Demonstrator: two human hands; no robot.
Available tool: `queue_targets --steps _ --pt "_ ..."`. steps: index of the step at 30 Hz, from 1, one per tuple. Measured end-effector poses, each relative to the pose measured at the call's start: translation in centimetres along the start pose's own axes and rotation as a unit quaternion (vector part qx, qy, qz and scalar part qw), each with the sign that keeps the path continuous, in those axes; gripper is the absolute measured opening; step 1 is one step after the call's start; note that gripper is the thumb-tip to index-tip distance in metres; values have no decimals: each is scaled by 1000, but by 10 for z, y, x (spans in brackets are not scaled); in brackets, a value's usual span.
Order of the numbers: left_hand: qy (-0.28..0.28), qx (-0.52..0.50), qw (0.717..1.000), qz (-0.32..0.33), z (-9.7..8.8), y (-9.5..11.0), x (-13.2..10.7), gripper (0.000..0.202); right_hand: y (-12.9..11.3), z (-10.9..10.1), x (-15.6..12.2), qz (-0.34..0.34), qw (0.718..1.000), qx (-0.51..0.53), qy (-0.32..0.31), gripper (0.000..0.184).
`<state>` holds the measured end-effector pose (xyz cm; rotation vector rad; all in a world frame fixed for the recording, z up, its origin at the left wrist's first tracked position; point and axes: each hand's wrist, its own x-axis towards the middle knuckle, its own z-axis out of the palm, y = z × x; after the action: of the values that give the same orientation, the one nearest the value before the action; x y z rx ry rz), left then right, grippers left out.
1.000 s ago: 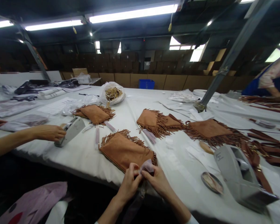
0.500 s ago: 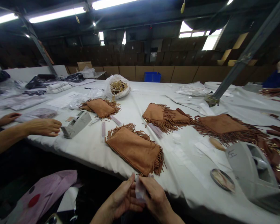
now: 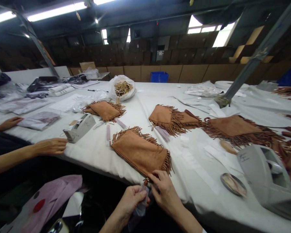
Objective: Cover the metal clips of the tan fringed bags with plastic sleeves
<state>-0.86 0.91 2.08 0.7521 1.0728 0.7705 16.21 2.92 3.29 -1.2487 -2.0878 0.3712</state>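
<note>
A tan suede fringed bag (image 3: 139,151) lies at the near edge of the white table (image 3: 94,155). My left hand (image 3: 132,199) is closed on a small clear plastic wrap (image 3: 142,203) just below the bag's near corner. My right hand (image 3: 163,191) pinches at that same corner, where a small metal fitting (image 3: 146,180) shows, fingers pressed together on the wrap.
More fringed bags (image 3: 171,118) lie further back. A grey tape dispenser (image 3: 269,179) and a small round tin (image 3: 233,184) sit at right. Another person's hand (image 3: 52,145) rests left, beside a second tape dispenser (image 3: 79,128). A plastic bag of pieces (image 3: 122,87) stands behind.
My hands dropped below the table edge with the clear wrap, then came back up to the bag's near corner. The other person's hand left the tape dispenser and drew back toward the edge.
</note>
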Motion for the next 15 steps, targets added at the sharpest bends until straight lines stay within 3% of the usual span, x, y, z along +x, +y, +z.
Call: queue_targets --steps 5,15 --pt "-9 -13 1000 8 0 -4 2 49 3 3 -4 -30 1000 9 1 39" --pt "46 -5 998 41 11 -2 8 43 -3 9 -1 48 994 100 -23 31"
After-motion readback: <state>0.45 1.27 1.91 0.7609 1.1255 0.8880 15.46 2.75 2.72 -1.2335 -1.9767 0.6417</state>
